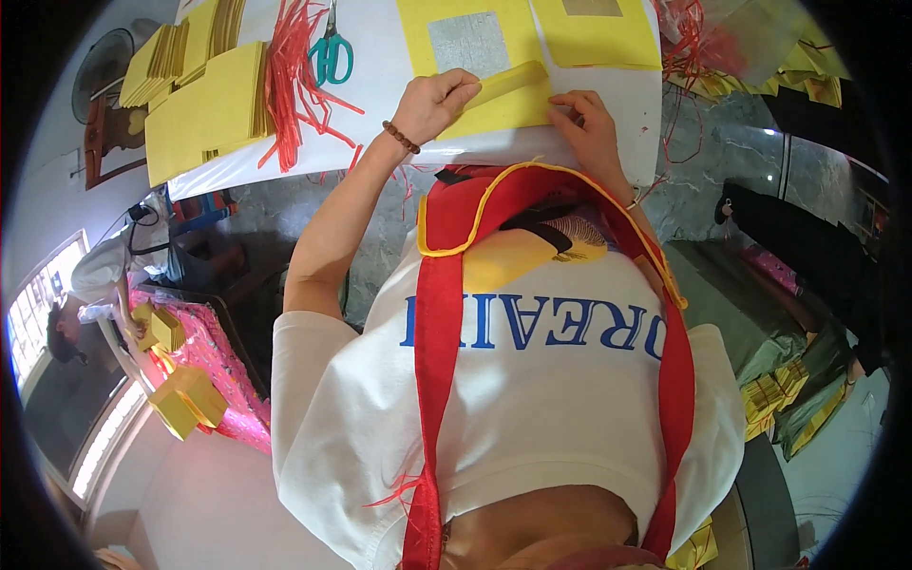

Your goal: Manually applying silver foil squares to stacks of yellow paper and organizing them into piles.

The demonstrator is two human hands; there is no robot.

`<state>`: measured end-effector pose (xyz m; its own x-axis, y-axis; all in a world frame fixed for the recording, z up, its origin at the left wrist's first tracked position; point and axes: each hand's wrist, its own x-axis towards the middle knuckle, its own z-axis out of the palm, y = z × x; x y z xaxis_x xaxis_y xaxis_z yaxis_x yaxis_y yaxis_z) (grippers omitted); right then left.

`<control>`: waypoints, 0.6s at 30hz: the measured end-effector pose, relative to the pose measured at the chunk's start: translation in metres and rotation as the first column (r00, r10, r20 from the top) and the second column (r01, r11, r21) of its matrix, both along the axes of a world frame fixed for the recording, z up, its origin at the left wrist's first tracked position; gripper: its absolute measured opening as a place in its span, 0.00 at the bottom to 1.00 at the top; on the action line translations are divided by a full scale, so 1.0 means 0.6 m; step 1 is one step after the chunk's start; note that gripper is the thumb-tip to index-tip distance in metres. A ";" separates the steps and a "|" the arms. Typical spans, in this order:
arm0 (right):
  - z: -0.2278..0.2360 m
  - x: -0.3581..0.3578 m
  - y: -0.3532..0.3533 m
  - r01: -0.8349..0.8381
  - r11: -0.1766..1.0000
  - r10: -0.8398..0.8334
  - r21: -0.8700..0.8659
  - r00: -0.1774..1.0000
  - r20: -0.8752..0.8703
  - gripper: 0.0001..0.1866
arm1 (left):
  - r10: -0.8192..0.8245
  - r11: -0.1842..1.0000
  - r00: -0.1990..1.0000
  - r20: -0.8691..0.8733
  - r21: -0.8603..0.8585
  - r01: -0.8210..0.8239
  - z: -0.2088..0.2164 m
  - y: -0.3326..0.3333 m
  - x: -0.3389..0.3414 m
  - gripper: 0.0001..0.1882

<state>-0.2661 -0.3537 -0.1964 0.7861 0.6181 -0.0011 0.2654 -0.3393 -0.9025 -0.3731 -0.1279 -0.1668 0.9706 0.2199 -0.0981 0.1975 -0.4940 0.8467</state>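
Note:
A yellow paper sheet lies at the near edge of the white-covered table, its near part turned up in a narrow fold. A silver-grey square shows on it beyond the fold. My left hand, wearing a brown bead bracelet, is closed on the fold's left end, pinching it between thumb and fingers. My right hand rests at the sheet's right edge, its fingers loosely bent, with the thumb a little apart from the index finger. Another yellow sheet with a duller square lies just beyond, to the right.
Stacks of folded yellow paper fill the table's left side. Beside them lie red plastic strips and teal-handled scissors. More red strands hang at the right edge. A person handles yellow paper by a pink-covered table at left.

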 end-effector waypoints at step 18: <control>-0.011 0.007 0.016 0.064 0.997 -0.052 0.035 0.961 -0.273 0.13 | -0.060 0.985 0.996 -0.060 -0.165 0.050 -0.001 0.005 -0.001 0.10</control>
<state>-0.2618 -0.3438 -0.2027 0.7943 0.5758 -0.1939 -0.0107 -0.3058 -0.9520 -0.3739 -0.1248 -0.1673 0.9712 0.1424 -0.1911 0.2307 -0.3620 0.9032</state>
